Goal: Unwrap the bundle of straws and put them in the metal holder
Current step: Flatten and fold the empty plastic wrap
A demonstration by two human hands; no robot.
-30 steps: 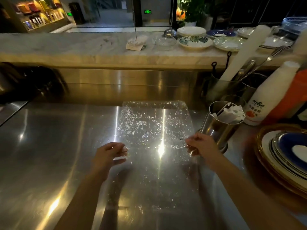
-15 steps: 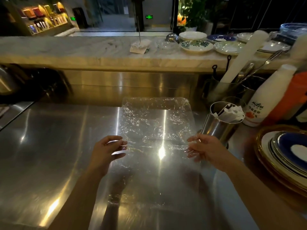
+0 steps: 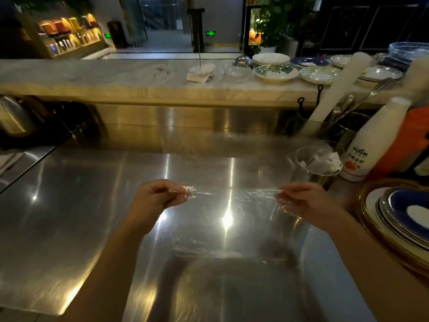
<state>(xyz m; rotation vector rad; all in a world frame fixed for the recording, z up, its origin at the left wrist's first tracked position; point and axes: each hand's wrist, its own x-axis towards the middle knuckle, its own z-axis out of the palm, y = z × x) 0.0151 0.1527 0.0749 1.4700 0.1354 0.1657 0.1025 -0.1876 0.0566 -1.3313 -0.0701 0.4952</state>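
Both hands hold a sheet of clear plastic wrap [image 3: 229, 205] stretched between them above the steel counter [image 3: 69, 205]. My left hand [image 3: 160, 196] pinches its left edge, and my right hand [image 3: 299, 201] pinches its right edge. The sheet hangs down in front of me and blurs what lies behind it. The metal holder [image 3: 313, 168] stands just beyond my right hand, with white paper-wrapped straws [image 3: 327, 161] standing inside it.
A white bottle [image 3: 371, 145] and an orange container [image 3: 408, 140] stand right of the holder. Stacked plates [image 3: 399, 217] sit at the right edge. A utensil pot [image 3: 325, 126] with a white roll is behind. Plates line the marble ledge [image 3: 116, 75].
The plastic wrap lay flat on the counter; both hands have lifted its near edge up and pulled it taut, so the sheet now hangs between them.
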